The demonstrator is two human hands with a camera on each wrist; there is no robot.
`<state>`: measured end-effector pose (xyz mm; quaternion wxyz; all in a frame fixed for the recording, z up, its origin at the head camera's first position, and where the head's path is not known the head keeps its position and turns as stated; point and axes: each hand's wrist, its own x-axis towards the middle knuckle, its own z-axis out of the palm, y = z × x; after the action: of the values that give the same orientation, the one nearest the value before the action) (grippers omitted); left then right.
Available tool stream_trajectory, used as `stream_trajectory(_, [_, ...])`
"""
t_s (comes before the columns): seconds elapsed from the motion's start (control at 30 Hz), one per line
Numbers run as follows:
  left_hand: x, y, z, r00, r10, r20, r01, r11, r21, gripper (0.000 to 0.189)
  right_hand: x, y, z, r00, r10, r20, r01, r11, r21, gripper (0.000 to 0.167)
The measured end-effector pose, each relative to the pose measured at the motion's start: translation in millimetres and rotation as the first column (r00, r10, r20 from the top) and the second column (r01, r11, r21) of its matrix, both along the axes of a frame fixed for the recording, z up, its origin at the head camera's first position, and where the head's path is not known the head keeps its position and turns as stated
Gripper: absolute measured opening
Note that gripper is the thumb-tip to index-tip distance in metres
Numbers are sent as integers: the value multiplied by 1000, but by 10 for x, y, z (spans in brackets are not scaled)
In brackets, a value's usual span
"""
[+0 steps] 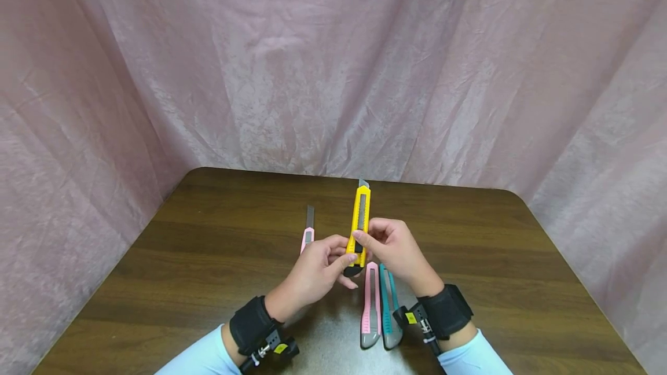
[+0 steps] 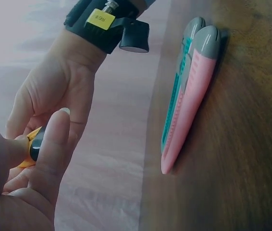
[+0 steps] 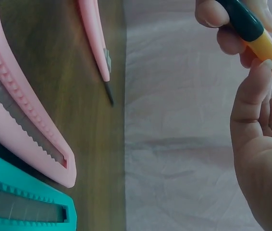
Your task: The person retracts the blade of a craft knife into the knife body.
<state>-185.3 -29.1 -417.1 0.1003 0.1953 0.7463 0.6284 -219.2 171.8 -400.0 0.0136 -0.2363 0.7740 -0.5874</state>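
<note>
Both hands hold a yellow utility knife with a black end cap, raised over the table, a short piece of its blade showing at the far tip. The left hand grips it by the lower end near the cap. My right hand pinches it midway along, with the thumb on the black slider. In the right wrist view the yellow knife is cut off by the frame edge. Below the hands a pink utility knife and a teal utility knife lie side by side on the table, blades not out.
Another pink utility knife lies beyond the left hand, its blade extended and its lower part hidden by that hand. The brown wooden table ends at a pink curtain behind and at the sides.
</note>
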Motion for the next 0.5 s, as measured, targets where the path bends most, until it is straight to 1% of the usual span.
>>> stream_trajectory(0.13, [3,-5,18,1000,-4,-6,4,1000,1,35,-2,7,-12,1000,5,0,-5,1000,-10,18])
stream_trajectory(0.33, [10,3,25,1000,3,-8,-3,1000,-13,35,-24,16,-28,998,34,59,-34,999,3,24])
stream_trajectory(0.5, [17,11,28,1000,3,0,-3,1000,-10,33,-33,29,-37,998,46,44,-46,999,7,21])
